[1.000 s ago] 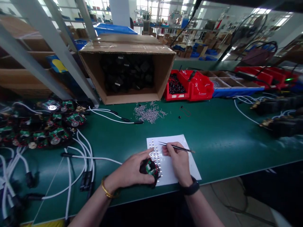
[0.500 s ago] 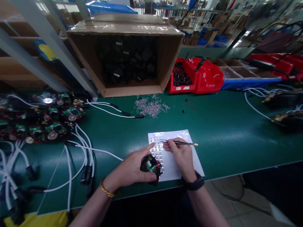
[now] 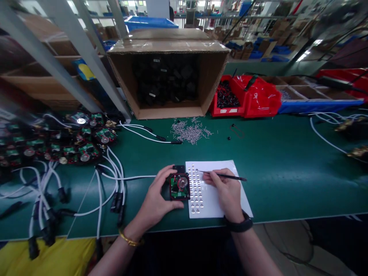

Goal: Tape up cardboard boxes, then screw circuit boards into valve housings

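Observation:
My left hand (image 3: 155, 199) is closed around a small black module with a green circuit board (image 3: 179, 186), held face-up on the green mat just left of a white sheet (image 3: 221, 199). The sheet carries several rows of small silvery dots (image 3: 196, 191). My right hand (image 3: 227, 191) rests on the sheet and pinches black tweezers (image 3: 221, 175), whose tips point left and touch the top of the dot rows. A white cable (image 3: 135, 178) runs from the module to the left.
An open cardboard box (image 3: 169, 73) of black parts lies on its side at the back. Loose metal pins (image 3: 189, 133) lie in front of it. Red bins (image 3: 244, 100) stand right. Finished circuit modules (image 3: 83, 142) and white cables (image 3: 109, 180) cover the left.
My left hand has turned the module board-up and set it down left of the sheet. The tweezers stay pinched over the dots. The camera view shifted slightly.

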`<act>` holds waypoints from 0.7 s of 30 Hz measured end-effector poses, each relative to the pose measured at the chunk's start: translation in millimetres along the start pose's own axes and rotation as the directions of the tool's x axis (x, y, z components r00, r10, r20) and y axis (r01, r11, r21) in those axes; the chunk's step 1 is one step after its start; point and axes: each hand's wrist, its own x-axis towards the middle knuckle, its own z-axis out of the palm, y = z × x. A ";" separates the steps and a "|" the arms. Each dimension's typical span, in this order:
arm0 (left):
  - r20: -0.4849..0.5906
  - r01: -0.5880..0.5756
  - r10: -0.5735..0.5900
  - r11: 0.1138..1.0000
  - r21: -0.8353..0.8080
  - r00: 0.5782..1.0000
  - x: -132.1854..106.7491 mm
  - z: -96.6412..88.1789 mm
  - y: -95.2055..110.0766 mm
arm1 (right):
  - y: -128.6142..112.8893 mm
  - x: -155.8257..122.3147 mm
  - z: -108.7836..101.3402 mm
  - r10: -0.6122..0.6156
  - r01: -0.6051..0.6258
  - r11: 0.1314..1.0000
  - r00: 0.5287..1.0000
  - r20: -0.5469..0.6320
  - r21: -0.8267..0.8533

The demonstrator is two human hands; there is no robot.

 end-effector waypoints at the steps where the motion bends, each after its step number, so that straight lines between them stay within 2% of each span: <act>1: -0.047 0.007 -0.008 1.000 -0.019 0.999 -2.7 2.0 -2.7 | -3.9 -1.7 0.0 0.021 -0.020 0.996 1.000 -0.007 0.082; 3: -0.099 0.005 -0.009 0.999 -0.046 0.995 -5.2 6.3 -7.2 | -14.3 -7.9 2.8 0.081 -0.087 0.963 0.996 0.034 0.254; 5: -0.128 -0.023 0.020 1.000 -0.017 0.992 -4.6 9.6 -9.4 | -26.0 -18.0 10.3 0.136 -0.189 0.907 0.977 0.162 0.377; 7: -0.147 -0.055 0.059 0.998 0.030 0.987 -2.7 11.3 -9.2 | -35.4 -30.0 21.0 0.155 -0.268 0.865 0.947 0.282 0.425; 8: -0.152 -0.064 0.071 0.997 0.046 0.986 -1.9 11.6 -8.5 | -38.4 -35.5 26.7 0.150 -0.272 0.860 0.943 0.297 0.431; 13: -0.157 -0.070 0.081 0.995 0.070 0.984 -1.3 10.6 -5.2 | -36.6 -47.1 44.6 0.110 -0.173 0.912 0.977 0.184 0.371; 21: -0.176 -0.069 0.084 0.993 0.093 0.981 -1.8 10.3 -4.6 | -30.7 -47.3 48.7 0.107 -0.153 0.928 0.983 0.153 0.339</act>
